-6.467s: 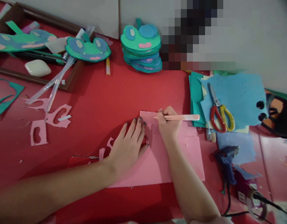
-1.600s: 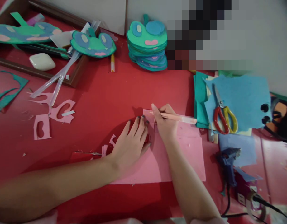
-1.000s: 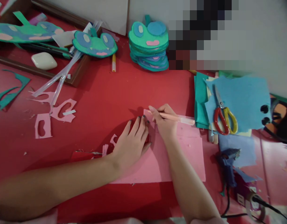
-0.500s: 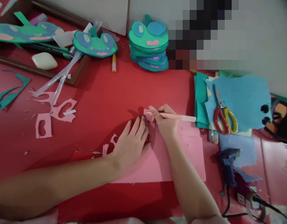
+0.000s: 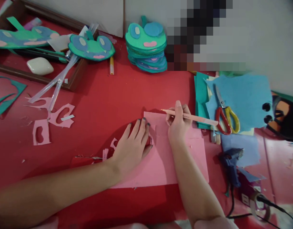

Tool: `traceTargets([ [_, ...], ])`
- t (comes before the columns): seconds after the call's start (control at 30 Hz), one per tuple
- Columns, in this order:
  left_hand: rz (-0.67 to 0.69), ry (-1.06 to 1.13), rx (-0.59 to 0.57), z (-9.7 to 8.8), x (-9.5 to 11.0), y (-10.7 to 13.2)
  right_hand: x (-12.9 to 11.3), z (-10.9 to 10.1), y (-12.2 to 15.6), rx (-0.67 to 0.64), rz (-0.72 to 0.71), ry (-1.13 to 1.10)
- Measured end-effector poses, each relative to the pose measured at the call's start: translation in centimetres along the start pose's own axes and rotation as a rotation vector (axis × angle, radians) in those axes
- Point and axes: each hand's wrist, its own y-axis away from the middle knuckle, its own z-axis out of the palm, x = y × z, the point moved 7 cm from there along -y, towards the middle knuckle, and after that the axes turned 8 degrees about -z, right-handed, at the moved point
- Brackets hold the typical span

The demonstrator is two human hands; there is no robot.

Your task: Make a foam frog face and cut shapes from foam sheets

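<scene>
Pink paper [image 5: 158, 171] lies under the open left hand [image 5: 132, 143]. Near the paper's top edge, the right hand [image 5: 178, 122] grips a peach pen [image 5: 198, 118] that points left, its long body almost sideways.

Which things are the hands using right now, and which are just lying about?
Using:
pen, in the right hand
pink sheet, partly under the left hand

Seemingly just lying about:
red-and-yellow scissors
glue gun
clear sticks
frame
pink scraps
</scene>
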Motion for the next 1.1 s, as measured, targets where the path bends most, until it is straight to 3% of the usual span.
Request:
traceTargets([
  [0.43,0.01,-0.031,0.026,-0.5,0.1,0.0,-0.8,1.2,0.6,-0.168,-0.153,0.338],
  [0.73,0.015,-0.025,0.022,-0.4,0.1,0.1,-0.9,2.4,1.4,-0.289,-0.102,0.255],
  [1.1,0.012,-0.017,0.024,-0.3,0.1,0.0,-0.6,3.2,1.6,-0.42,-0.118,0.303],
])
